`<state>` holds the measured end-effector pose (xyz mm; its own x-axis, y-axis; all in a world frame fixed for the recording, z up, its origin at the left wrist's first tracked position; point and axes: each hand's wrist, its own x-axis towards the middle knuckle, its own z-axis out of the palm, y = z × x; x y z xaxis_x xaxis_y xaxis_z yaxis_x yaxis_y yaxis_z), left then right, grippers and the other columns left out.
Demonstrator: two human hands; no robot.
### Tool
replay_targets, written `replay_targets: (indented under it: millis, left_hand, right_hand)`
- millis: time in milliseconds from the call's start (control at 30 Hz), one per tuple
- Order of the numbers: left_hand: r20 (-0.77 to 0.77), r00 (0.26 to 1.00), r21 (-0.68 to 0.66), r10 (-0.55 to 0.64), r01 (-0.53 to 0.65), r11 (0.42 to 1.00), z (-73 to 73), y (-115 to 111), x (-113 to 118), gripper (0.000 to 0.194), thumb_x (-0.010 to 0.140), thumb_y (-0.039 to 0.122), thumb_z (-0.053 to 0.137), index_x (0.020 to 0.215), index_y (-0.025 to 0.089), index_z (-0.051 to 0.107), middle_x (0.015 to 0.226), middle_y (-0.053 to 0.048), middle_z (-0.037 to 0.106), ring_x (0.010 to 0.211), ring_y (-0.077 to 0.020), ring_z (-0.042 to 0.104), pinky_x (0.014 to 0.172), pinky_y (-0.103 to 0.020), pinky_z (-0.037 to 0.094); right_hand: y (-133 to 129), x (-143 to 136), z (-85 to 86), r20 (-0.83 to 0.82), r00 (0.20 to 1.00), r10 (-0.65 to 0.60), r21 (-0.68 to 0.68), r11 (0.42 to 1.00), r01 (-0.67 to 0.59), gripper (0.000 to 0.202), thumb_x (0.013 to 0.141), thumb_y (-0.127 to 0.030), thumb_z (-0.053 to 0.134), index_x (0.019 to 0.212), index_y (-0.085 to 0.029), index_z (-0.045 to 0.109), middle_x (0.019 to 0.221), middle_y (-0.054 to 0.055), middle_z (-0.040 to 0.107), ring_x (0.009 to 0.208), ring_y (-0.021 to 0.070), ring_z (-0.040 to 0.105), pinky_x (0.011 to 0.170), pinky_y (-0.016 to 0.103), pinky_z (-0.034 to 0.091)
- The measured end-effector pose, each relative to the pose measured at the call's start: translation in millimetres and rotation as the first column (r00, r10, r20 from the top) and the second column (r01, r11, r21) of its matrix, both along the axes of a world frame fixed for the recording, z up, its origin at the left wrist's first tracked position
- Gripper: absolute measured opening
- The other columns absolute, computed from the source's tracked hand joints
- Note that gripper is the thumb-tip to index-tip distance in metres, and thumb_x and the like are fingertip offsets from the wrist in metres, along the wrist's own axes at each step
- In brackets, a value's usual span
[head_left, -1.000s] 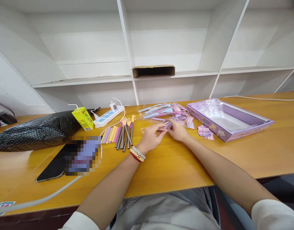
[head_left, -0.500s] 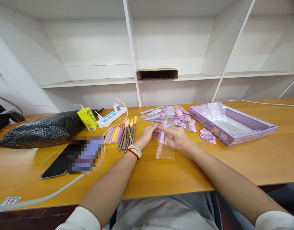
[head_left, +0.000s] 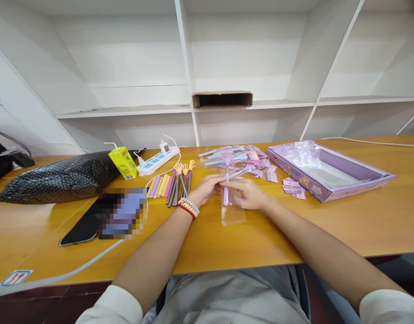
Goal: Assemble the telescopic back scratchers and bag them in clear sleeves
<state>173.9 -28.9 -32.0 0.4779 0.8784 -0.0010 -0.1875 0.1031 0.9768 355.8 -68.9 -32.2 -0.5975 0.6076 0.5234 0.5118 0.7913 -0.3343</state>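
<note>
Both my hands meet over the middle of the table around a purple back scratcher (head_left: 226,197) in a clear plastic bag (head_left: 234,217). It points away from me, its claw end at the far side and its thick handle towards me. My left hand (head_left: 206,189) is closed at its left edge, thumb and fingers pinched at the bag. My right hand (head_left: 250,192) grips from the right, fingers reaching across the shaft. Beyond my hands lies a pile of bagged blue and purple back scratchers (head_left: 223,154). Metal rods with yellow claws (head_left: 180,185) lie left of my left hand.
Coloured handles (head_left: 159,186) lie beside the rods. Further left are a power strip (head_left: 156,163), a yellow drink carton (head_left: 123,162), a black bubble-wrap package (head_left: 65,177) and a phone (head_left: 83,222). To the right are small cards (head_left: 294,188) and a purple box (head_left: 328,191).
The back scratcher has slid down into the bag or turned a little more upright between my hands. Both hands stay on it, and the view has shifted slightly.
</note>
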Motion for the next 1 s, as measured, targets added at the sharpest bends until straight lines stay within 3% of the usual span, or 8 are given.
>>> replay_targets:
  millis: [167, 267, 333, 400, 533, 633, 767, 1000]
  left_hand:
    - [-0.015, 1.000, 0.033, 0.001, 0.000, 0.999, 4.2, -3.2, 2.6, 0.024, 0.063, 0.034, 0.073, 0.072, 0.013, 0.065, 0.063, -0.001, 0.058, 0.058, -0.0087, 0.050, 0.055, -0.021, 0.039]
    - [0.040, 0.984, 0.094, 0.176, -0.179, 0.979, 7.1, -1.3, 4.7, 0.024, 0.067, 0.036, 0.070, 0.073, 0.013, 0.063, 0.066, -0.002, 0.060, 0.059, -0.0095, 0.052, 0.056, -0.022, 0.041]
    - [0.111, 0.932, 0.116, 0.345, -0.357, 0.927, 7.9, 1.6, 4.5, 0.025, 0.069, 0.037, 0.067, 0.076, 0.014, 0.061, 0.069, -0.002, 0.062, 0.059, -0.0106, 0.055, 0.056, -0.023, 0.043]
    - [0.152, 0.863, 0.138, 0.482, -0.501, 0.854, 7.9, 5.4, 2.4, 0.025, 0.070, 0.037, 0.066, 0.077, 0.015, 0.058, 0.070, -0.001, 0.062, 0.061, -0.0116, 0.057, 0.058, -0.025, 0.046]
    - [0.154, 0.772, 0.223, 0.617, -0.636, 0.739, 7.0, 10.7, -3.0, 0.027, 0.072, 0.039, 0.065, 0.081, 0.016, 0.058, 0.072, -0.001, 0.062, 0.067, -0.0137, 0.060, 0.062, -0.026, 0.049]
    - [0.144, 0.775, 0.288, 0.615, -0.627, 0.724, 7.9, 8.2, -2.1, 0.028, 0.073, 0.043, 0.064, 0.083, 0.017, 0.056, 0.073, -0.002, 0.063, 0.067, -0.0141, 0.061, 0.060, -0.026, 0.050]
    - [0.151, 0.832, 0.342, 0.534, -0.550, 0.762, 13.5, -5.2, 6.7, 0.031, 0.075, 0.045, 0.062, 0.088, 0.018, 0.055, 0.086, -0.005, 0.067, 0.075, -0.0167, 0.064, 0.062, -0.028, 0.052]
    - [0.163, 0.885, 0.388, 0.436, -0.464, 0.797, 20.5, -21.7, 16.7, 0.038, 0.076, 0.042, 0.063, 0.105, 0.018, 0.059, 0.101, -0.009, 0.068, 0.088, -0.0195, 0.065, 0.071, -0.030, 0.053]
  right_hand:
    - [-0.9, 1.0, 3.6, 0.024, 0.999, 0.044, -0.026, 0.999, -0.043, 0.057, 0.070, -0.008, 0.045, 0.124, -0.021, 0.057, 0.116, 0.006, 0.062, 0.106, 0.0200, 0.056, 0.092, 0.034, 0.043]
    - [-2.1, 1.4, 6.7, 0.036, 0.997, -0.072, -0.112, 0.991, 0.076, 0.065, 0.074, -0.007, 0.040, 0.137, -0.023, 0.042, 0.116, 0.006, 0.062, 0.095, 0.0176, 0.060, 0.085, 0.032, 0.045]
    - [-1.7, 3.0, 8.6, 0.001, 0.982, -0.187, -0.134, 0.973, 0.186, 0.062, 0.080, -0.010, 0.038, 0.141, -0.022, 0.035, 0.106, 0.005, 0.066, 0.081, 0.0156, 0.061, 0.078, 0.030, 0.046]
    - [-0.1, 5.5, 9.9, -0.071, 0.964, -0.257, -0.108, 0.963, 0.249, 0.051, 0.083, -0.015, 0.039, 0.134, -0.021, 0.043, 0.101, 0.005, 0.067, 0.075, 0.0145, 0.060, 0.074, 0.028, 0.046]
    - [5.1, 6.8, 8.0, -0.159, 0.948, -0.276, -0.091, 0.960, 0.264, 0.024, 0.080, -0.021, 0.049, 0.099, -0.016, 0.064, 0.091, 0.006, 0.067, 0.070, 0.0131, 0.058, 0.070, 0.026, 0.045]
    - [8.3, 1.2, 1.5, -0.100, 0.960, -0.263, -0.319, 0.922, 0.219, 0.019, 0.076, -0.022, 0.055, 0.091, -0.015, 0.064, 0.073, 0.002, 0.066, 0.061, 0.0114, 0.056, 0.063, 0.024, 0.043]
    - [10.3, -9.0, -7.3, -0.140, 0.947, -0.290, -0.617, 0.773, 0.145, 0.028, 0.074, -0.026, 0.059, 0.099, -0.013, 0.060, 0.062, -0.001, 0.061, 0.049, 0.0091, 0.052, 0.052, 0.021, 0.040]
    - [12.5, -13.3, -10.1, -0.335, 0.893, -0.302, -0.744, 0.666, -0.053, 0.031, 0.072, -0.027, 0.062, 0.098, -0.014, 0.055, 0.059, -0.003, 0.060, 0.042, 0.0064, 0.047, 0.044, 0.018, 0.037]
